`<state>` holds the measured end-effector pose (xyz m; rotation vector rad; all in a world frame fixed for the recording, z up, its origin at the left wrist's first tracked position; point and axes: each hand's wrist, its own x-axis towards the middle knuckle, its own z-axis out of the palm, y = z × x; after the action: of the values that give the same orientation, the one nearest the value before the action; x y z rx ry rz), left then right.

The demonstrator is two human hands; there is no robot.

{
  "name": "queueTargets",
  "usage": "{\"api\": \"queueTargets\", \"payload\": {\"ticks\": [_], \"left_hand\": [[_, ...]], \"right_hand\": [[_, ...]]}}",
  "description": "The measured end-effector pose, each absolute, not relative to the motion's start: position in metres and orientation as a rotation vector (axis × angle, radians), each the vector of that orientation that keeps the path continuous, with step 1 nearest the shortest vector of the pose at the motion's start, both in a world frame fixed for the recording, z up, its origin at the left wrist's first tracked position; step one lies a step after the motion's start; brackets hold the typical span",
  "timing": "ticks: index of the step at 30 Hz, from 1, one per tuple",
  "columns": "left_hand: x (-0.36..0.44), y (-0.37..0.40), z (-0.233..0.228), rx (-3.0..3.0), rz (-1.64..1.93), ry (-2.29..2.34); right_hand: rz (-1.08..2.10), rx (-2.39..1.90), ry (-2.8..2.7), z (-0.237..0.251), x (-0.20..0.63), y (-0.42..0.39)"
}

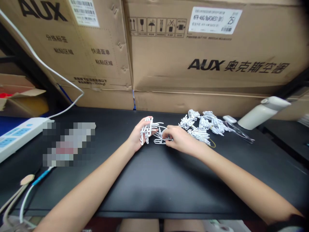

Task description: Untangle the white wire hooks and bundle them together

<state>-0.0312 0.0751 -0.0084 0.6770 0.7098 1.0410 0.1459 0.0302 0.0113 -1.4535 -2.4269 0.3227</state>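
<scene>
My left hand (136, 137) is closed around a bundle of white bent wires (146, 131), whose hooked ends stick out past the fingers. Close to its right, my right hand (181, 139) pinches a thin white wire loop (159, 141) just above the black table (145, 183). More white wires run between the two hands, partly hidden by the fingers. Beyond the right hand lie several tied bundles of the same white wires (200, 135), with a thin yellow band (212, 143) beside them.
Right of the bundles are a small white case (229, 119), glasses (241, 133) and a tilted white bottle (262, 112). Large cardboard boxes (164, 71) wall off the back. At left are a pixelated object (70, 145), a white power strip (21, 133) and cables (25, 196).
</scene>
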Motion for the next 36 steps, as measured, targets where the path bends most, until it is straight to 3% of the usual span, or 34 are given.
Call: {"api": "queueTargets", "payload": {"ticks": [36], "left_hand": [[-0.031, 0.074, -0.011, 0.698, 0.995, 0.724]], "right_hand": [[0.329, -1.115, -2.485, 0.022, 0.157, 0.037]]}}
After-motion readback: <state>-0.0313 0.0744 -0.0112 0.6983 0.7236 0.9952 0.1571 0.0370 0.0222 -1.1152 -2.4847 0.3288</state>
